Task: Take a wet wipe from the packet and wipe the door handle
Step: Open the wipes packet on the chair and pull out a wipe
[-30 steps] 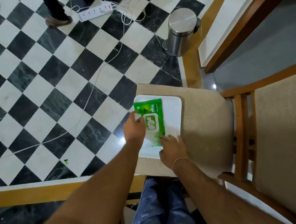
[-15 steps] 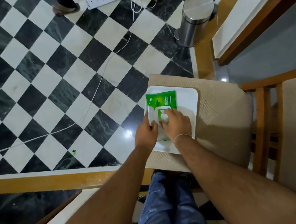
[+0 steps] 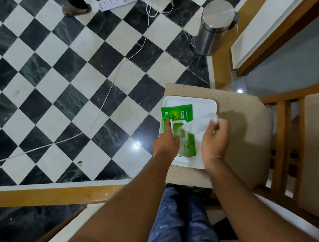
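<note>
Green plastic wet-wipe packet lies on the white rectangular tray at the chair seat's left edge, long axis toward the person. Left hand pins it; right hand fingers pinch the white wipe, stretched rightward from the opening.

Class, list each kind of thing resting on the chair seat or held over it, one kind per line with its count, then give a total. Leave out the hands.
Tray: 1
Wipe packet: 1
Wet wipe, pinched by the right hand while the left hand presses the packet: 1
Total: 3
</note>
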